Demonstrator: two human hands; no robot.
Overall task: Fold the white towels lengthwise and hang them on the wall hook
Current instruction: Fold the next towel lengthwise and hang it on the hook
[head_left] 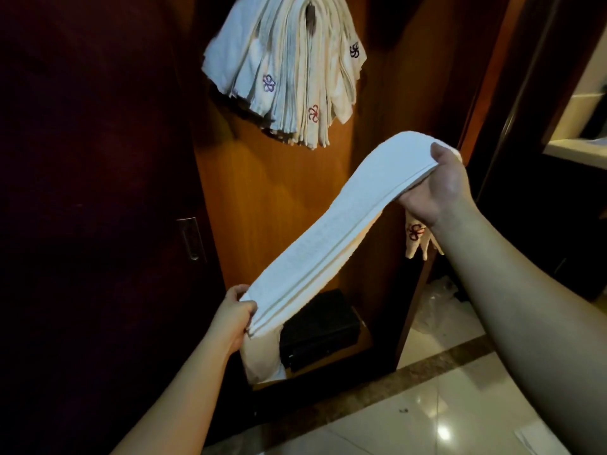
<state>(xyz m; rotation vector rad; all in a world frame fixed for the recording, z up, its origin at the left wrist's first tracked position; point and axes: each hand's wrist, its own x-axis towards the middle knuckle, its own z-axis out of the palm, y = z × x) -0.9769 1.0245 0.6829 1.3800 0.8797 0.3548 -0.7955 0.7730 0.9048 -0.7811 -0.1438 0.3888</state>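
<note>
A white towel (331,224), folded into a long narrow strip, stretches diagonally between my hands. My left hand (231,318) pinches its lower end, and the rest of that end droops below. My right hand (433,188) grips the upper end, thumb on top; a corner with a red embroidered flower hangs beneath the wrist. Above, several folded white towels (289,70) with flower emblems hang bunched on the wall hook (310,18), which is mostly covered by them.
The hook sits on an orange wooden panel (272,198) inside an alcove. A dark door with a metal handle (192,238) is at left. A black box (320,330) lies on the alcove floor. Glossy tiled floor (443,405) spreads at lower right.
</note>
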